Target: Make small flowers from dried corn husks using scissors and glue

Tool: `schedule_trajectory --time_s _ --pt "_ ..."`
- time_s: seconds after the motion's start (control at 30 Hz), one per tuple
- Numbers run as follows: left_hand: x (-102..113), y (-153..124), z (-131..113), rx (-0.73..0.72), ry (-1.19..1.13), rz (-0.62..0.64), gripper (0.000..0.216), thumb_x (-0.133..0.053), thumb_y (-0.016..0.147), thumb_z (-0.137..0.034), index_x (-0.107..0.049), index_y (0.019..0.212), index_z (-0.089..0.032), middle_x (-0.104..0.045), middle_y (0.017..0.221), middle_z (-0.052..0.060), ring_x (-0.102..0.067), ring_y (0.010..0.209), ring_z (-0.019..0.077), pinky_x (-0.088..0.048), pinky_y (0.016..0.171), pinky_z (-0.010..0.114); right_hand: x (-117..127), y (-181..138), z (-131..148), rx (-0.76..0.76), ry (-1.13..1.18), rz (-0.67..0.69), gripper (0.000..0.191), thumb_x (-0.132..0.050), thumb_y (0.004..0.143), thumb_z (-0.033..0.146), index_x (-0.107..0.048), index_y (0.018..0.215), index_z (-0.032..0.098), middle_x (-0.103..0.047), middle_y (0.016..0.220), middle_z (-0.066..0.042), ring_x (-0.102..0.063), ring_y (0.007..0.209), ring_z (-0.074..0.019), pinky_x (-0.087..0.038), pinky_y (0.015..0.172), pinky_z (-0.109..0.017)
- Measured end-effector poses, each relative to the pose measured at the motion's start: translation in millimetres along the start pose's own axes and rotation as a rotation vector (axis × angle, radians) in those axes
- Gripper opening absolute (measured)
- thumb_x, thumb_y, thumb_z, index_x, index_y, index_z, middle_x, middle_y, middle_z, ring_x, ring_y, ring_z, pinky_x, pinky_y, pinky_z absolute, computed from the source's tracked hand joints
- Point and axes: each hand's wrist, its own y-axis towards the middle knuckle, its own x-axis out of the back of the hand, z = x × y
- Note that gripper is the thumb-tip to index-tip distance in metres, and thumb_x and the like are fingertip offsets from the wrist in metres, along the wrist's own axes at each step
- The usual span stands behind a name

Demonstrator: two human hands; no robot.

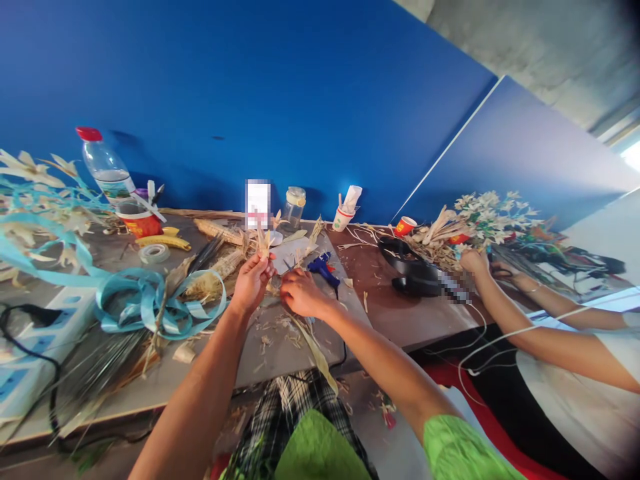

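Note:
My left hand (251, 285) is closed in a pinch on a pale corn husk flower (263, 248), held upright above the table. Just to its right, my right hand (303, 293) is low over the tabletop with its fingers curled. Whatever those fingers grip is hidden beneath them. A long strip of dried corn husk (319, 353) hangs from below my right hand toward the table's front edge. Beyond that hand lies a blue hot glue gun (324, 268). Dried corn cobs (219, 232) lie left of my left hand, among loose husk scraps.
Light blue ribbon (150, 303) lies looped at left, near a roll of tape (154, 253), a banana (167, 241), a plastic bottle (113, 175) and a power strip (60, 337). A glass jar (295, 205) stands by the blue wall. At right, a co-worker's hands (474, 261) work near white flowers.

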Motion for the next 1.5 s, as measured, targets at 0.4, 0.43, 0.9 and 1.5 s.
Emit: schedule_trajectory --time_s 0.4,0.43,0.9,1.5 --pt "2.4 2.9 -0.5 -0.037 -0.009 -0.034 0.012 -0.068 0.072 -0.024 -0.065 0.075 -0.013 -0.043 0.057 -0.003 -0.042 0.054 0.0067 -0.042 0.063 0.022 60.1 27.9 -20.8 -0.505 1.689 -0.345 0.019 -0.068 0.069 0.023 -0.056 0.083 0.019 -0.047 0.049 0.008 -0.048 0.049 -0.0088 -0.045 0.058 -0.025" --pt "1.7 2.3 -0.5 -0.028 -0.003 -0.016 0.012 -0.068 0.072 -0.025 -0.066 0.075 -0.013 -0.043 0.057 -0.003 -0.042 0.055 0.0068 -0.042 0.064 0.022 59.6 28.4 -18.4 -0.511 1.771 -0.302 0.02 -0.067 0.07 0.021 -0.056 0.087 0.02 -0.048 0.049 0.008 -0.051 0.051 -0.0097 -0.046 0.059 -0.026" --pt "-6.4 -4.2 5.9 -0.15 0.472 -0.036 0.02 -0.07 0.07 -0.034 -0.062 0.07 -0.016 -0.053 0.06 -0.002 -0.045 0.059 0.0088 -0.036 0.061 0.022 17.4 52.7 -35.9 -0.512 2.139 -0.563 0.021 -0.055 0.069 0.0 -0.06 0.079 0.018 -0.066 0.069 0.0 -0.064 0.07 -0.0122 -0.055 0.07 -0.027" --pt "-13.7 -4.9 8.8 0.259 0.229 -0.049 0.021 -0.077 0.06 -0.027 -0.063 0.068 -0.013 -0.066 0.076 0.002 -0.061 0.062 0.0117 -0.047 0.063 0.024 9.2 41.2 -32.7 -0.216 2.203 -0.647 0.014 -0.058 0.075 0.012 -0.064 0.087 0.019 -0.069 0.084 -0.002 -0.065 0.088 -0.0137 -0.046 0.097 -0.035"
